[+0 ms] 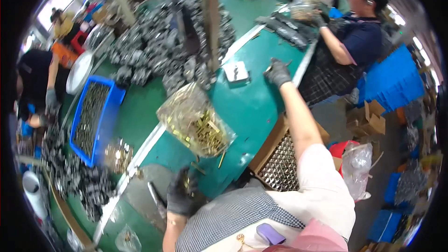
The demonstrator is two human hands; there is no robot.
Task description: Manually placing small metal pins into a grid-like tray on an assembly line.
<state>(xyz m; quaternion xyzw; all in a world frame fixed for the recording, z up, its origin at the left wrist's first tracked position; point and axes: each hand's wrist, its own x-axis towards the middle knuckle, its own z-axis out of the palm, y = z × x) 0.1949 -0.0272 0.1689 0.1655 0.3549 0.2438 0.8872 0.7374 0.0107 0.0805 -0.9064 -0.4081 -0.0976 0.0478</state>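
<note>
My left hand (181, 193), in a dark grey glove, is closed near the front of the green table, with a small brass-coloured piece (187, 182) showing at its fingers. My right arm stretches far across the table. At its end my gloved right hand (279, 73) has its fingers drawn together; what they hold is too small to make out. Left of that hand lies a white block (236, 72) with dark marks or parts on top. Between my hands sits a clear plastic bag (184, 107), its mouth open toward me, full of brass-coloured strips (207, 133).
A heap of dark grey parts (149, 42) covers the far table, beside an upright post (212, 18). A blue bin (95, 151) of small parts stands left. A box of metal rings (282, 158) is below the table's right edge. A co-worker (345, 51) works at right.
</note>
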